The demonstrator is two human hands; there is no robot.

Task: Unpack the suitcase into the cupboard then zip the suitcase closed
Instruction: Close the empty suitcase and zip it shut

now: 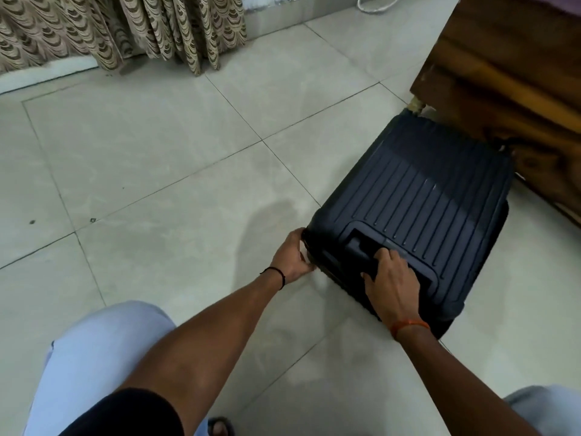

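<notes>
A dark navy hard-shell suitcase (421, 196) with ribbed grooves lies flat and closed on the tiled floor, its far end against a wooden piece of furniture. My left hand (292, 259) is at the suitcase's near left corner, fingers curled against the edge, seemingly pinching something small at the seam; the zip pull itself is hidden. My right hand (390, 278) rests on top of the lid with spread fingers over the recessed handle (364, 243). No cupboard is in view.
Wooden furniture (515, 77) stands at the right, touching the suitcase. Patterned curtains (125, 29) hang at the back left. Pale floor tiles (157, 171) stretch to the left. My knees (94, 357) are at the bottom, and a white cord (377, 4) lies at the back.
</notes>
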